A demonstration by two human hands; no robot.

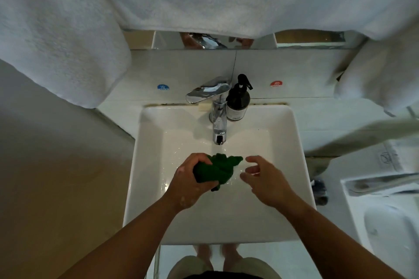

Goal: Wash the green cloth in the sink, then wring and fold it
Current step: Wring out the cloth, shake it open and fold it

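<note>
Here my left hand (190, 179) clenches the bunched green cloth (217, 170) under the tap (218, 129) to soak it; my right hand (263, 176) hovers released beside it, over the sink (147, 165).

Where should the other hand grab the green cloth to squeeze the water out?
Probably the loose bunched end of the green cloth that pokes out to the right, coming in from the right. The left hand grips the other end, and the open right hand hovers just beside the free part.
</note>
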